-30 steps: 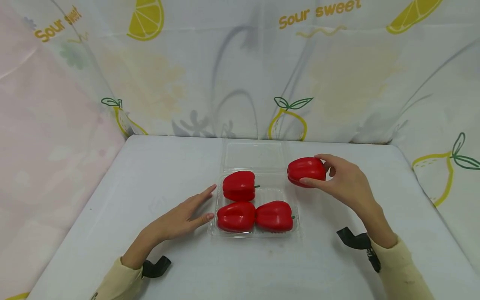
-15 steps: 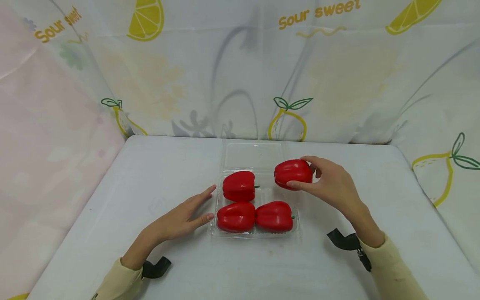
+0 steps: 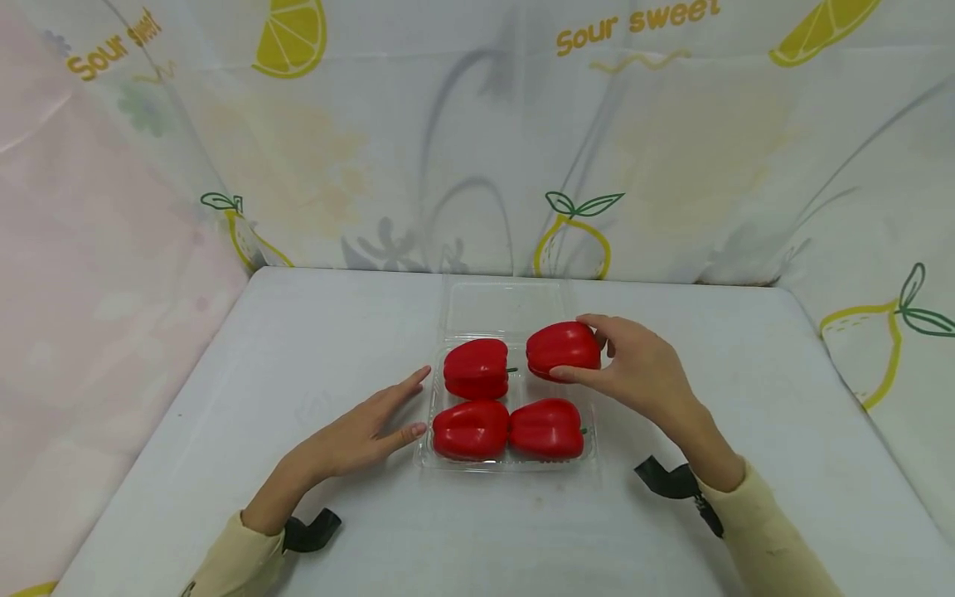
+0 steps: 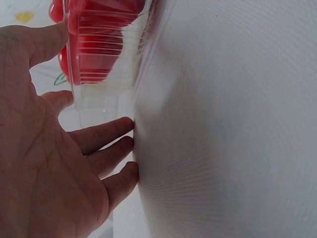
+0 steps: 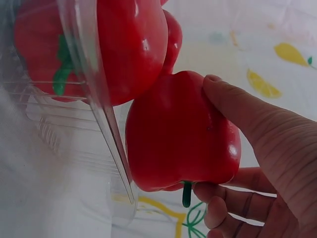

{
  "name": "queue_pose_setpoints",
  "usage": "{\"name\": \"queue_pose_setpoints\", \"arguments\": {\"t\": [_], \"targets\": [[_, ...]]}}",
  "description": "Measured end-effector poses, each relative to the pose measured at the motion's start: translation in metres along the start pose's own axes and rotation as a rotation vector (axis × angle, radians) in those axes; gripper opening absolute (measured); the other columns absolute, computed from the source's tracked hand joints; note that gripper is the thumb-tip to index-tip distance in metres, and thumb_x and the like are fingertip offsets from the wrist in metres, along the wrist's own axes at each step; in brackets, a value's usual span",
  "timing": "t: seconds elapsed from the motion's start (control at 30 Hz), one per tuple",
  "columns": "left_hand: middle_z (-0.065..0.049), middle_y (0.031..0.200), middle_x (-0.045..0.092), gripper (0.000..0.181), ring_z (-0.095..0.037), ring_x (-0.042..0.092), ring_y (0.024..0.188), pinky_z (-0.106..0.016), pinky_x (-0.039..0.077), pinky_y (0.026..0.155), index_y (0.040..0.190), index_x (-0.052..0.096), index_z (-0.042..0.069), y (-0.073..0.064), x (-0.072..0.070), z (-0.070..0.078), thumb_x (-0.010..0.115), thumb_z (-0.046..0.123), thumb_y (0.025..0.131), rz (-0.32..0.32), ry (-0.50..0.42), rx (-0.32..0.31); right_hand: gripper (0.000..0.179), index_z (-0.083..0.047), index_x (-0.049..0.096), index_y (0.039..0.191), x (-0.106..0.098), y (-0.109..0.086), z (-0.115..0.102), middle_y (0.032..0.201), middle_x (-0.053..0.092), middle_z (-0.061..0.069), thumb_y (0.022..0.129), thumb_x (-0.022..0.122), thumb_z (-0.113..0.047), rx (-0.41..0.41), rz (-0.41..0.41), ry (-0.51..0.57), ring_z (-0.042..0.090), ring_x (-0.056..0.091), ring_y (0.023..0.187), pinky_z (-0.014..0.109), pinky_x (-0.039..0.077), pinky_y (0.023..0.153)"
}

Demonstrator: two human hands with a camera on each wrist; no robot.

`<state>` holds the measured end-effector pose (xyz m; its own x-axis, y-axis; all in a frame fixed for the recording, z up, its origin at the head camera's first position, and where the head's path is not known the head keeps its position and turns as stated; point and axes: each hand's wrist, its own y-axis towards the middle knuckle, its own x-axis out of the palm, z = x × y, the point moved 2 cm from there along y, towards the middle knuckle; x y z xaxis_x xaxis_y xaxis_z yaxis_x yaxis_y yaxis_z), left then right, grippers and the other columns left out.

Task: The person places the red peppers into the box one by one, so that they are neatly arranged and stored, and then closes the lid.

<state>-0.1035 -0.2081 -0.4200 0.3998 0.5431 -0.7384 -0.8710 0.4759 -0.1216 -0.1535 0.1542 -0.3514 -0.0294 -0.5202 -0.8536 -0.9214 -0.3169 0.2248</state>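
My right hand [image 3: 634, 365] grips a red bell pepper [image 3: 563, 347] over the back right of a clear plastic clamshell box [image 3: 515, 466]. In the right wrist view the thumb lies along the side of this bell pepper [image 5: 178, 129], with fingers around its stem end. Three more red bell peppers lie in the box: one at back left [image 3: 475, 369], one at front left [image 3: 470, 429] and one at front right [image 3: 547, 428]. My left hand [image 3: 366, 435] is spread at the box's left side, fingers extended. The left wrist view shows its thumb right at the box wall [image 4: 101, 54].
The box's clear lid [image 3: 507, 308] lies folded back toward the rear of the white table [image 3: 313, 332]. A fabric backdrop [image 3: 477, 149] with lemon prints rises behind the table. Black straps [image 3: 312, 531] sit at both wrists.
My right hand has carried its bell pepper leftward from beside the box to above the back right of it. The left hand and the other bell peppers have stayed put.
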Motion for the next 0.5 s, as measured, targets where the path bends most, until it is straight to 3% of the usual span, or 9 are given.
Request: {"name": "queue_pose_setpoints", "arguments": {"t": [0.5], "targets": [[-0.002, 0.153, 0.039, 0.079, -0.027, 0.034, 0.142, -0.058, 0.035, 0.107, 0.158, 0.017, 0.036, 0.000, 0.000, 0.001, 0.057, 0.058, 0.093, 0.002, 0.001, 0.007, 0.069, -0.012, 0.061, 0.128, 0.014, -0.003, -0.010, 0.098, 0.066, 0.001, 0.072, 0.086, -0.045, -0.025, -0.018, -0.028, 0.022, 0.059, 0.083, 0.030, 0.051, 0.061]]}}
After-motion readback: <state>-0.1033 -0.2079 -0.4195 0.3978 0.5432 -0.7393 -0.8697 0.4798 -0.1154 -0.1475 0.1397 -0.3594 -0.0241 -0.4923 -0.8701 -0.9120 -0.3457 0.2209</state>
